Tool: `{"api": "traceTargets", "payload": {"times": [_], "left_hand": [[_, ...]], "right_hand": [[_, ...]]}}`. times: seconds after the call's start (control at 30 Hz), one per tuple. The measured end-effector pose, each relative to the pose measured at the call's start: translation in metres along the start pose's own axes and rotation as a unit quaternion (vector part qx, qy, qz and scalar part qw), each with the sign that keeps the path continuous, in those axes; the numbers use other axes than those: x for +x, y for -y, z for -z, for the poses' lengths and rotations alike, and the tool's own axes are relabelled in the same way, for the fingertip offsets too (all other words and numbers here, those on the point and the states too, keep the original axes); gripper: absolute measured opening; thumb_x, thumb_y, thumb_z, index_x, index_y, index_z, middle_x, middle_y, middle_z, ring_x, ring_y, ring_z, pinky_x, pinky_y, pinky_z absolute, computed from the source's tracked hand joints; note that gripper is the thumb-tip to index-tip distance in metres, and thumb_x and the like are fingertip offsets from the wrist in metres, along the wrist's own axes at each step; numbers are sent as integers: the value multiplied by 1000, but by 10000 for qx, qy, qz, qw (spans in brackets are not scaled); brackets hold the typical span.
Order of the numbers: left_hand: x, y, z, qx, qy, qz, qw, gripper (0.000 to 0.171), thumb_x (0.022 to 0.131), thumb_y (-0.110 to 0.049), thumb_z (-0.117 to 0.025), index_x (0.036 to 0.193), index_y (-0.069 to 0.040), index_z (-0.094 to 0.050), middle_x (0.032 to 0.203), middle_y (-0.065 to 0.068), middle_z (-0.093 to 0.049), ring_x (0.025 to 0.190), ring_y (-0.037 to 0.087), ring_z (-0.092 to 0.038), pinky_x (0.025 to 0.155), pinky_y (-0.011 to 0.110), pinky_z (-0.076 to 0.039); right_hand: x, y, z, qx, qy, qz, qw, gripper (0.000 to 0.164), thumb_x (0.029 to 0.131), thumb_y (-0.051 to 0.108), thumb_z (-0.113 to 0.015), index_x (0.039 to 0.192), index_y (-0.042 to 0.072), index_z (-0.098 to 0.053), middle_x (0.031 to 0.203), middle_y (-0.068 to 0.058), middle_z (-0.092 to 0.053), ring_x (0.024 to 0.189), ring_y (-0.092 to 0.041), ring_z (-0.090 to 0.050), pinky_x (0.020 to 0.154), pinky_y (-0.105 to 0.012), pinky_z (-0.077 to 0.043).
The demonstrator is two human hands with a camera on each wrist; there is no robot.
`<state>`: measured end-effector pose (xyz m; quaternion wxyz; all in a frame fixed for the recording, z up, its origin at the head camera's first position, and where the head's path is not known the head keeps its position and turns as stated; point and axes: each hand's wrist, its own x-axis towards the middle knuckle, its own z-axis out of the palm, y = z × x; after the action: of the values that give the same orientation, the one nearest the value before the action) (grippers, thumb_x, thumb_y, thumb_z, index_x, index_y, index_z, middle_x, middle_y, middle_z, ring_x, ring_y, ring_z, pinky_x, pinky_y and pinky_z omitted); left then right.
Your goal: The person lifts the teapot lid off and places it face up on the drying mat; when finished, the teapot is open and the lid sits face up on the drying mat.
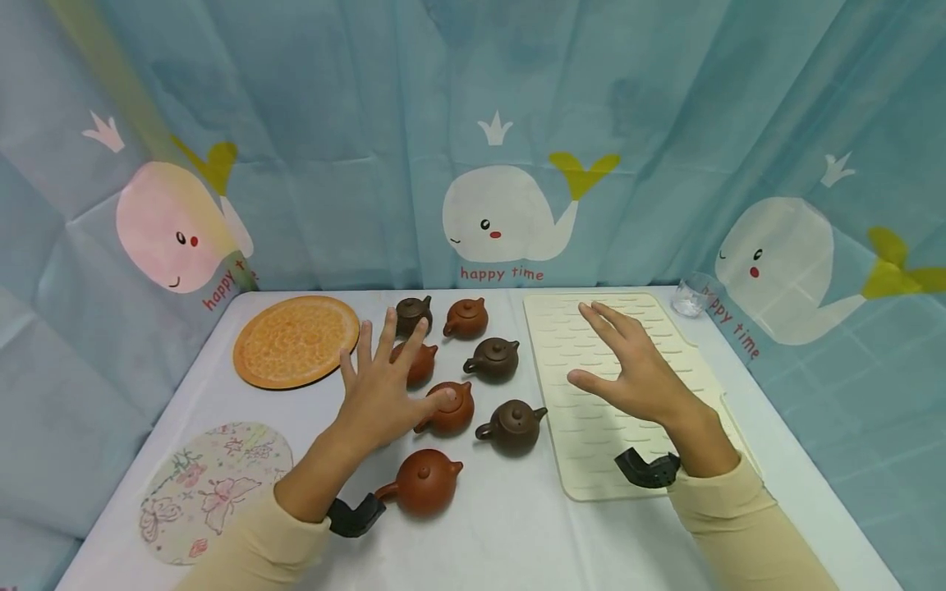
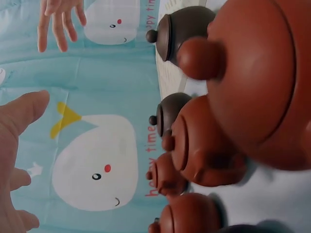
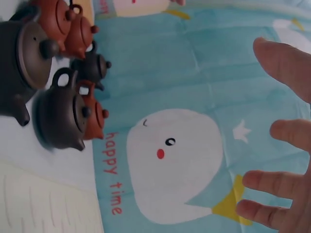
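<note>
My left hand (image 1: 380,400) hovers over the teapots with its fingers spread and nothing held. Below and around it are a red-brown teapot (image 1: 452,413) by the thumb, another red-brown one (image 1: 419,367) partly hidden by the fingers, and a dark teapot (image 1: 412,318) at the back. Nearest the front sits a larger red-brown teapot (image 1: 428,483). To the right stand two dark brown teapots (image 1: 515,428), and a red-brown one (image 1: 467,318) is at the back. My right hand (image 1: 637,369), empty with extended fingers, is raised above a cream ridged mat (image 1: 591,472).
On the left lie a round orange, pizza-like mat (image 1: 296,341) and an oval mat (image 1: 214,492) with butterflies and flowers. A clear glass (image 1: 691,297) stands at the back right. A blue whale-print curtain (image 1: 332,205) hangs behind and beside the white table (image 1: 517,542).
</note>
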<state>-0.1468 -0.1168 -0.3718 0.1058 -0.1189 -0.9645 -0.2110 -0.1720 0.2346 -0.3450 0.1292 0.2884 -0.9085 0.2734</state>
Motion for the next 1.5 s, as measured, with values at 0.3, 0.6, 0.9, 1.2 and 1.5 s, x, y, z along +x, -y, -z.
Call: {"api": "traceTargets", "payload": {"times": [0.3,0.6,0.9,1.2,1.5], "left_hand": [[-5,-6,-18,-720,-92,-435,9964,93,78,-48,-77,153,-22,-30,157,15,-17,134,45,-21,98,68,-21],[-8,-9,-26,-1462,156,-503,9878,80,79,-32,-81,147,-16,-42,142,9,-47,129,30,-41,98,57,-36],[-5,-13,-39,-2045,727,-396,9754,57,81,-22,-80,133,-12,-58,89,1,-64,76,13,-55,66,32,-48],[-2,-13,-54,-2431,1143,-184,9631,44,84,-20,-76,125,-9,-65,95,-1,-68,73,10,-59,60,28,-49],[2,-16,-65,-2494,1578,217,9552,36,83,-16,-77,116,-6,-70,97,2,-69,84,14,-61,68,30,-50]], "right_hand": [[1,0,-21,469,7,196,9987,80,83,31,-77,150,16,-36,140,-10,-44,126,-31,-37,94,-57,-35],[0,-5,-40,688,-20,314,9971,64,82,27,-79,139,12,-53,108,1,-56,102,-19,-46,81,-44,-41],[-2,-11,-61,858,148,614,9943,49,80,20,-80,125,8,-63,91,9,-54,88,-17,-48,70,-38,-42],[-4,-12,-80,1145,307,734,9902,42,80,15,-80,119,8,-66,86,-1,-58,81,-22,-53,70,-40,-44],[-4,-11,-92,1292,412,947,9862,36,81,11,-79,114,6,-67,83,-5,-59,79,-25,-53,69,-43,-45]]}}
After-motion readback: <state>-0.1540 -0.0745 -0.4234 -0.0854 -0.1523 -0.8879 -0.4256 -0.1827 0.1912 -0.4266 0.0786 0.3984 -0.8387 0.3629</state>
